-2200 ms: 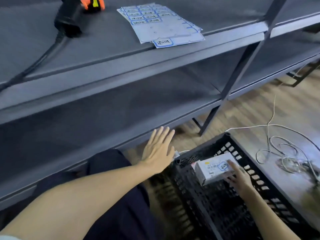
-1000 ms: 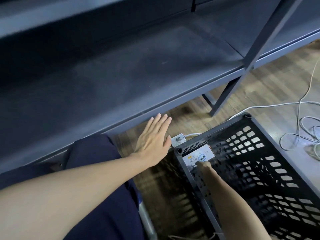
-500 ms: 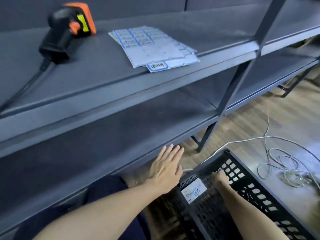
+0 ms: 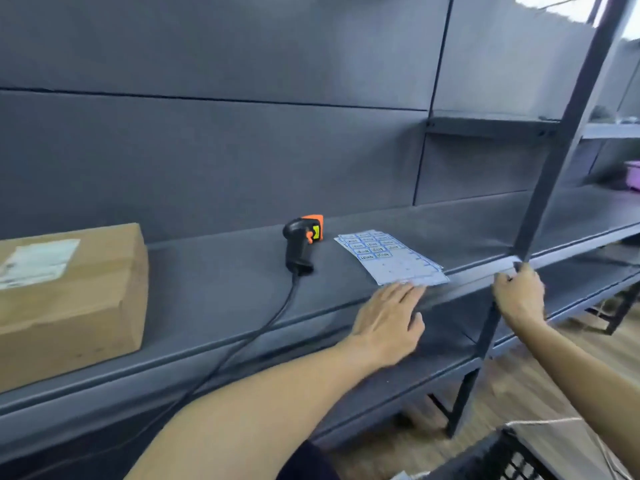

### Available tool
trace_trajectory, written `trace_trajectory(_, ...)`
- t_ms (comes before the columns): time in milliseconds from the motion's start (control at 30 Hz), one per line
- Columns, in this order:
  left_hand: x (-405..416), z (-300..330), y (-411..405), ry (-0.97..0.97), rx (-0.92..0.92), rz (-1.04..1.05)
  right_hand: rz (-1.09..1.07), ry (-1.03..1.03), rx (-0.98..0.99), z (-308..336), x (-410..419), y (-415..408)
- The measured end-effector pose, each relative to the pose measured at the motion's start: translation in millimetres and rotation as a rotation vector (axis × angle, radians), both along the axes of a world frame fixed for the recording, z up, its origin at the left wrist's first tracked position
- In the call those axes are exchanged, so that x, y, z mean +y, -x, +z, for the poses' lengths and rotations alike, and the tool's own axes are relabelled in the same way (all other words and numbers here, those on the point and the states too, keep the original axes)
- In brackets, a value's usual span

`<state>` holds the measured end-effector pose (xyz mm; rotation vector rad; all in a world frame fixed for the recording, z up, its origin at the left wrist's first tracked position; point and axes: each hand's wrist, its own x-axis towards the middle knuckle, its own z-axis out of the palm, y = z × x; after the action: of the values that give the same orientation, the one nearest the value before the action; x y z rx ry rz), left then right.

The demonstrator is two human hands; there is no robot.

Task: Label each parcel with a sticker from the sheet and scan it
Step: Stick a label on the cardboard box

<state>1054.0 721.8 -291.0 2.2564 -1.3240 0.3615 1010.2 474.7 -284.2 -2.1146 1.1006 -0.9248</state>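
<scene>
- The left hand (image 4: 388, 318) lies flat, its fingers (image 4: 403, 293) straight and close together, the tips touching the near edge of the white sheet of blue-bordered stickers (image 4: 389, 257).
- The sticker sheet rests on the dark grey metal shelf (image 4: 225, 292), close to the front edge.
- The right hand (image 4: 519, 295) grips the slanted dark grey metal upright post (image 4: 568, 133), fingers curled round it at shelf height.
- The black handheld barcode scanner with an orange head (image 4: 302, 242) stands on the shelf just left of the sheet, its black cable (image 4: 263, 327) running over the front edge.
- A brown cardboard parcel with a white printed label (image 4: 72, 299) sits on the shelf, well to the left of the scanner.
- A corner of a black perforated plastic crate (image 4: 498, 459) shows on the wooden floor (image 4: 526, 382) at bottom right.
</scene>
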Motion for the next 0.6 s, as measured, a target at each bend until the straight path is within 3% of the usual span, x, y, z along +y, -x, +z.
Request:
trace_trajectory(100, 43.9, 41.4, -21.2, 0.038, -0.106, 0.127, 0.154, 0.086, -0.032, 57.2, 47.2, -38.5)
trace_trajectory(267, 132.9, 74.0, -50.5, -0.026, -0.191, 0.394, 0.592, 0.166, 0.211, 105.1, 173.1, -98.3)
trace_trajectory(433, 233.6, 88.0, -64.7, -0.088, -0.132, 0.665, 0.887, 0.268, 0.298, 119.2, 302.9, -140.9)
trace_trajectory(600, 337.2, 96.0, -60.2, 0.052, 0.064, 0.982, 1.078, 0.173, 0.330, 118.6, 402.0, -160.3)
